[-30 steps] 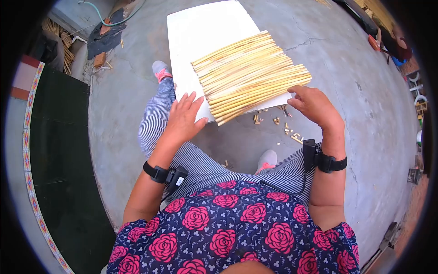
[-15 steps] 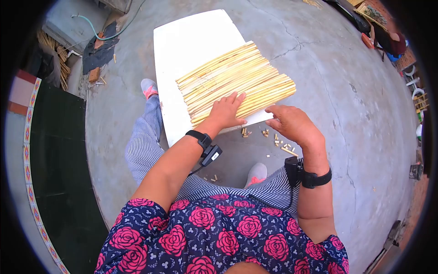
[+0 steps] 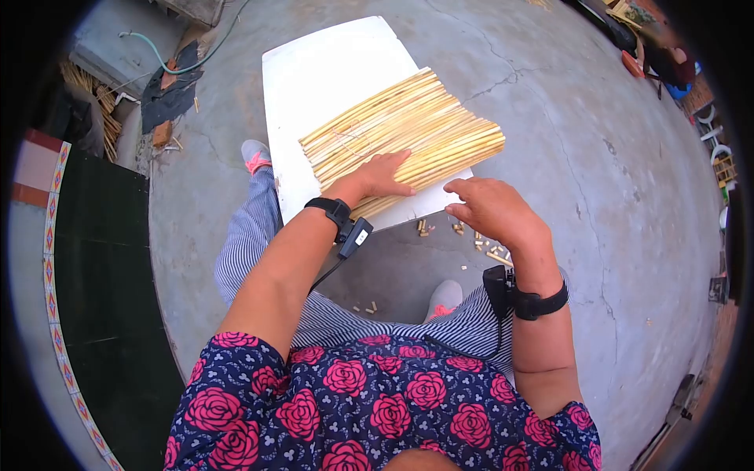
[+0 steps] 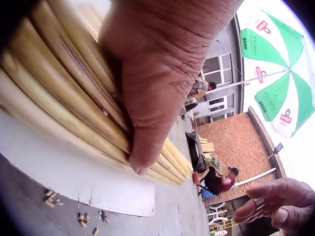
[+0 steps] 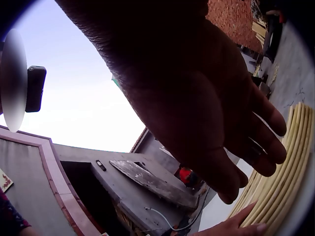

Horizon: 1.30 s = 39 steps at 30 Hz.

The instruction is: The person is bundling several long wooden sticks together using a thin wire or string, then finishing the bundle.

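Note:
A flat row of pale yellow reed-like stalks (image 3: pixel 440 118), side by side, lies across a white board (image 3: pixel 330 71). A thin pinkish loop of wire or string (image 3: pixel 351 140) lies on top of them. My left hand (image 3: pixel 375 174) rests on the near stalks, thumb spread toward the front edge; in the left wrist view its thumb presses down on the stalks. My right hand (image 3: pixel 496 210) hovers off the board's near right corner, beside the stalk ends, fingers loosely bent and nothing held. In the right wrist view, a ring shows on one of its fingers.
Short cut stalk pieces (image 3: pixel 479 239) lie scattered on the concrete floor (image 3: pixel 628 259) below the board. A seated person (image 4: pixel 224 182) is at far right, a green-and-white umbrella (image 4: pixel 280 73) beyond. A hose (image 3: pixel 169 59) and brick (image 3: pixel 162 133) lie far left.
My left hand has moved from beside the board's left edge onto the stalks, then slightly left over them. The right hand stays near the right corner, a little farther from the stalks.

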Each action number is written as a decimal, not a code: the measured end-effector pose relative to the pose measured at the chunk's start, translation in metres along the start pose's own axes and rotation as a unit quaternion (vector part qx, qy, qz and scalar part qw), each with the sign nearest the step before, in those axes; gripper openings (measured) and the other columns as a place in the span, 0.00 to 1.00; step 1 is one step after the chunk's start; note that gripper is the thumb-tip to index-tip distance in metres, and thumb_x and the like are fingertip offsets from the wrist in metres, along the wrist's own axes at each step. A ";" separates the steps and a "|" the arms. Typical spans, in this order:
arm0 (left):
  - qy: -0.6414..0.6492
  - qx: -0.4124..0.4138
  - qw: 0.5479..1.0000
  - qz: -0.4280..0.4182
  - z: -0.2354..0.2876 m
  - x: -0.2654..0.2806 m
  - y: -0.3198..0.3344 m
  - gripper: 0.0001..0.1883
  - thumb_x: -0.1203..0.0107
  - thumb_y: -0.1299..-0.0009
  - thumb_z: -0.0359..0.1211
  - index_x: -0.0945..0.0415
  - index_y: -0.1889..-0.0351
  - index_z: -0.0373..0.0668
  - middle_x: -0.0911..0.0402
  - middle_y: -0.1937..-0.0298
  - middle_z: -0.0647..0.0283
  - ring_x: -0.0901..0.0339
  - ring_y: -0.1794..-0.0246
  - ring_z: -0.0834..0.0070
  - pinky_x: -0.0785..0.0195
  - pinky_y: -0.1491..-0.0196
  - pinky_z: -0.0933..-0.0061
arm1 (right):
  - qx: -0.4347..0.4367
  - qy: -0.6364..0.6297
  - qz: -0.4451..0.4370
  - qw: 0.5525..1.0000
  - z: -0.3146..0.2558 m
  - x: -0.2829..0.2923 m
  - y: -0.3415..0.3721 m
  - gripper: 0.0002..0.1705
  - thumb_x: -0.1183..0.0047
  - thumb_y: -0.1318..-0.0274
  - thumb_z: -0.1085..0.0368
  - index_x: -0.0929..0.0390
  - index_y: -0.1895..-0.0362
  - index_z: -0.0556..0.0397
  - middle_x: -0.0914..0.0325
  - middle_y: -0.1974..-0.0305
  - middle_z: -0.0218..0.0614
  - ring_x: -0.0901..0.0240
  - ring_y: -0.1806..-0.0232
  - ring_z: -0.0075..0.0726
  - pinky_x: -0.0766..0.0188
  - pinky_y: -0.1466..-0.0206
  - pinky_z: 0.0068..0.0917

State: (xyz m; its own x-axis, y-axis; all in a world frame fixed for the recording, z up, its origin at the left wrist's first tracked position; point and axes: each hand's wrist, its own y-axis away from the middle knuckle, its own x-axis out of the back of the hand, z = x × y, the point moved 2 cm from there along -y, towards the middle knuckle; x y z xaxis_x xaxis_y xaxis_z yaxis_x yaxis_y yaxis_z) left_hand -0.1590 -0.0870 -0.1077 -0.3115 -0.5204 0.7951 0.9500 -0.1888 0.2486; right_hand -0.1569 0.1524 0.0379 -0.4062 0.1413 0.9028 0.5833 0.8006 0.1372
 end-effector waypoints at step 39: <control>-0.172 0.288 0.938 0.091 -0.002 0.047 0.282 0.27 0.43 0.34 0.43 0.29 0.37 0.48 0.26 0.37 0.59 0.35 0.33 0.60 0.54 0.30 0.47 | -0.067 -0.009 -0.090 0.994 0.018 0.004 -0.013 0.21 0.45 0.42 0.57 0.22 0.46 0.52 0.19 0.53 0.46 0.23 0.50 0.48 0.29 0.46 0.38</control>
State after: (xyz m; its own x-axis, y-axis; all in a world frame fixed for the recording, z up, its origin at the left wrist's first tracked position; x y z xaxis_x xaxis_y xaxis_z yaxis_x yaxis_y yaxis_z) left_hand 0.0938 -0.1660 -0.0012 -0.2115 -0.1816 0.9604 0.8712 0.4104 0.2695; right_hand -0.1787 0.1532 0.0323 -0.5241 0.0134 0.8515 0.5875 0.7295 0.3501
